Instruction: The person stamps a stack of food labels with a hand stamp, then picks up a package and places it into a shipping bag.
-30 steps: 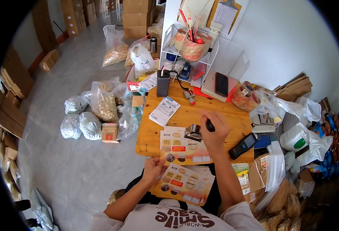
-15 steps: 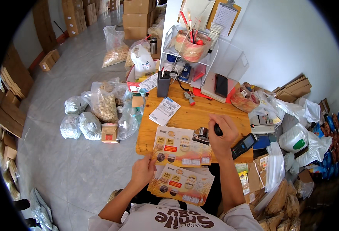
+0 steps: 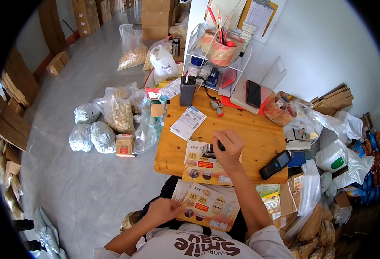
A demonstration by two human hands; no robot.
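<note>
My right hand (image 3: 228, 150) is closed around the round black knob of a hand stamp (image 3: 207, 150), whose metal frame rests over the upper part of a yellow-orange printed sheet (image 3: 207, 169). That sheet lies flat at the table's near edge. Below it, a stack of matching printed sheets (image 3: 210, 206) rests on my lap, slightly fanned. My left hand (image 3: 164, 210) is at the stack's left edge, fingers curled together at the sheets; whether they pinch one is hard to make out.
On the wooden table (image 3: 250, 134) are white labels (image 3: 188, 123), a black power bank (image 3: 187, 90), a small grey-red tool (image 3: 217, 107) and a handheld scanner (image 3: 276, 165). A wire rack (image 3: 241, 62) holds tape and pens. Filled bags (image 3: 117, 112) stand on the floor at left.
My right hand has moved left with the stamp, onto the sheet's upper part. My left hand has left the table sheet's corner and dropped to the lap stack. The table sheet sits slightly further right.
</note>
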